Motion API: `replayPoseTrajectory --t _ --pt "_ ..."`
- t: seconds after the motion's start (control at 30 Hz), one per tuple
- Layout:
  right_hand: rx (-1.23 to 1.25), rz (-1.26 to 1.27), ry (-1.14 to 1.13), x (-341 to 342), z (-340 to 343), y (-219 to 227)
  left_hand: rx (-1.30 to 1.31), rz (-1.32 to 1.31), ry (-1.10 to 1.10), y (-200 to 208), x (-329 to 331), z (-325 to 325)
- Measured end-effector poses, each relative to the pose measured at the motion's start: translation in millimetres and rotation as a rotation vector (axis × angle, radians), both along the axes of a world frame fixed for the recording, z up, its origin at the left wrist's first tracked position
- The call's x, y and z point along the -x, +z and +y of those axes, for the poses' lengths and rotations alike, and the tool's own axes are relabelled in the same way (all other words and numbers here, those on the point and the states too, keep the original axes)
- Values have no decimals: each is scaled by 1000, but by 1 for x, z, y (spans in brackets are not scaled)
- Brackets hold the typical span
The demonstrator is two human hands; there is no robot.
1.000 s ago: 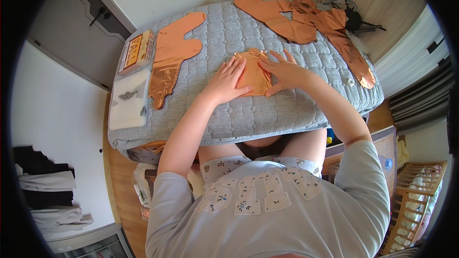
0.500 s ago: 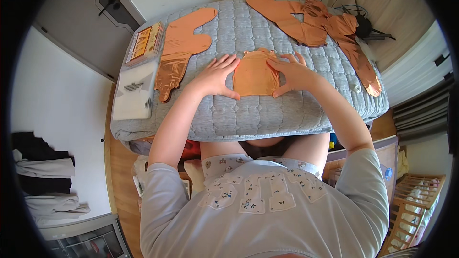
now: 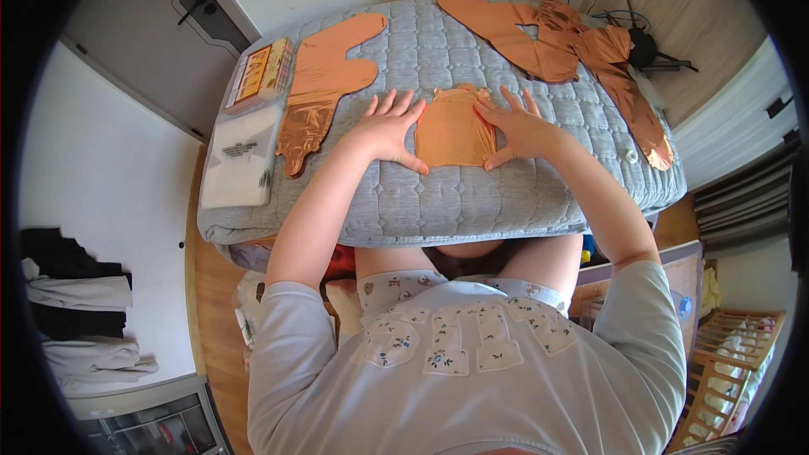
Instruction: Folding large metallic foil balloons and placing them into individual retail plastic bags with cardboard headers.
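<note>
A copper-coloured foil balloon (image 3: 456, 131), folded into a flat, roughly square packet, lies on the grey quilted mattress (image 3: 396, 211) in front of me. Along its left edge rests my left hand (image 3: 393, 132), open, with fingers spread and thumb pointing toward the packet's near corner. My right hand (image 3: 519, 128) lies open at the opposite edge, its thumb near the other front corner and its index finger over the foil. A little ruffled foil shows at the packet's far end. Left of my left hand, another copper foil balloon (image 3: 327, 76) is spread flat, its near end narrower and crinkled.
More copper foil (image 3: 539, 42) sprawls across the mattress's far right, beside a black device with antennas (image 3: 642, 46). A white roll (image 3: 631, 155) sits near the right edge. On the left lie a patterned box (image 3: 259, 76) and a clear plastic packet (image 3: 238, 160). A wooden crib (image 3: 733, 362) stands lower right.
The fingers of both hands are spread wider and straighter along the packet's sides. The packet appears slightly shifted right, along with the whole view; it stays flat.
</note>
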State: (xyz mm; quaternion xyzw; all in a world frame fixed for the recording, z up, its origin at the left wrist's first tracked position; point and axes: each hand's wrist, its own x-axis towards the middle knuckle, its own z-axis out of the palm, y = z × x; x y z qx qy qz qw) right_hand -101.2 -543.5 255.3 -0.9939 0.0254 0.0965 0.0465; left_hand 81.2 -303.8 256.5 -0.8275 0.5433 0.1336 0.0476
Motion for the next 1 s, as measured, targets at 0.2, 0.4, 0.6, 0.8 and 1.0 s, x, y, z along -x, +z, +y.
replayPoseTrajectory --t 0.2,0.4,0.6,0.8,1.0 --pt "-18 9 28 0 -3 1 -72 -41 10 8 6 -6" --pt "-54 -31 23 2 1 3 10 99 4 -7 -7 2" --pt "-79 -72 12 15 9 3 262 248 -39 -12 13 27" --pt "-88 -134 80 60 50 3 359 -47 -250 -10 146 71" --pt "-122 -281 117 82 67 -10 613 -334 -269 -53 152 76"
